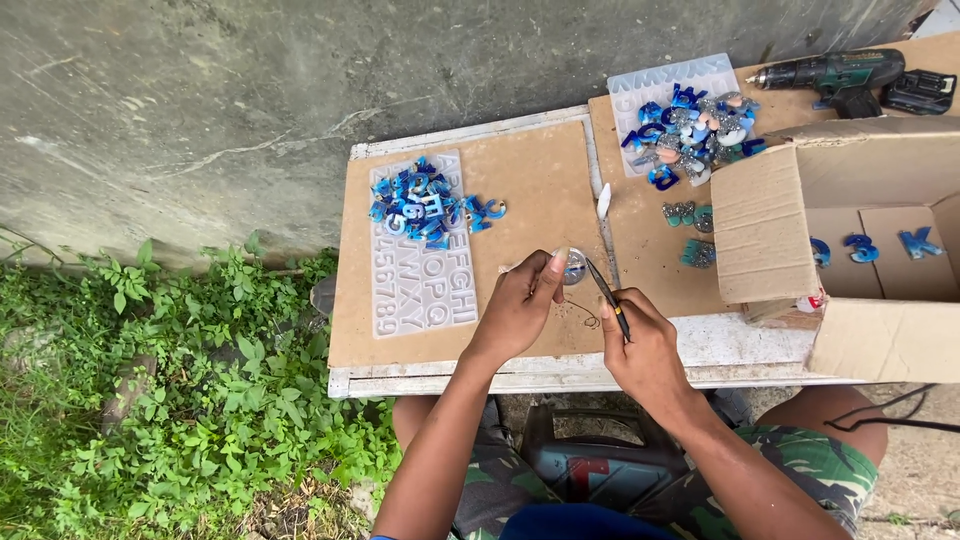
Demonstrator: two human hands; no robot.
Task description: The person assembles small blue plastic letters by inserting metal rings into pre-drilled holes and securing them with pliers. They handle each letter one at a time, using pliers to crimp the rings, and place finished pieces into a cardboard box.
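Observation:
My left hand (522, 305) pinches a small round clear-and-glitter resin piece (574, 266) above the brown board (540, 190). My right hand (640, 340) grips a thin dark pointed tool (605, 292), its tip right beside the piece. A thin wire loop (585, 318) lies on the board between my hands. To the left, a clear silicone letter mould (425, 285) carries a heap of blue resin letters (425, 208).
A second heap of blue and glitter letters (690, 130) sits on another mould at the back right. An open cardboard box (860, 230) holds three blue pieces. A cordless drill (840, 75) lies at the far right. Concrete wall behind, green plants (180, 400) to the left.

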